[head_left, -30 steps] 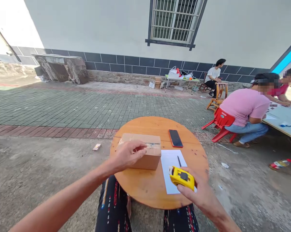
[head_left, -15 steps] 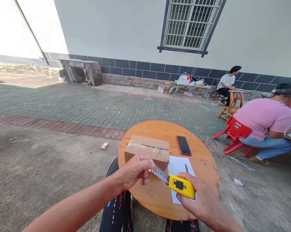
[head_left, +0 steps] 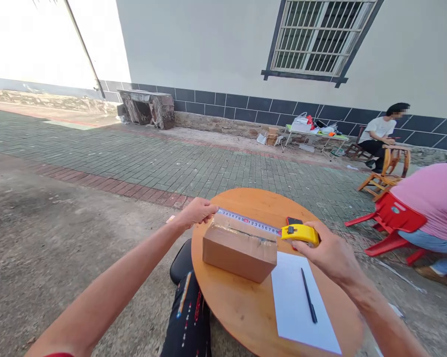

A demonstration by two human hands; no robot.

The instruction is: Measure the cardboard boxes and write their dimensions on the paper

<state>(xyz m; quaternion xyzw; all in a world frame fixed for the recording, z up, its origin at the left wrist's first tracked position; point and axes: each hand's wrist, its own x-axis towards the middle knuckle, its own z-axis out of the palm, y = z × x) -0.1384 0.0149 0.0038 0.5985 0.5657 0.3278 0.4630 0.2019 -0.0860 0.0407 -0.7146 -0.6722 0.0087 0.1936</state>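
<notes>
My left hand is closed, pinching the free end of a tape measure's blade near the far left corner of a cardboard box. My right hand grips the yellow case of the tape measure beyond the box's right end. Between my hands the white numbered blade runs straight along the far top edge of the box; whether it touches the cardboard I cannot tell. A phone lies partly hidden behind the case. To the right of the box, a black pen rests on a white sheet of paper.
All this stands on a round wooden table above my knees. To the right, a person in a pink shirt sits on a red plastic chair. Farther back are a wooden chair, a seated person in white and a cluttered folding table.
The tape has been drawn out much longer. My hands have moved apart and forward, from in front of the box to its far edge. The view has swung left.
</notes>
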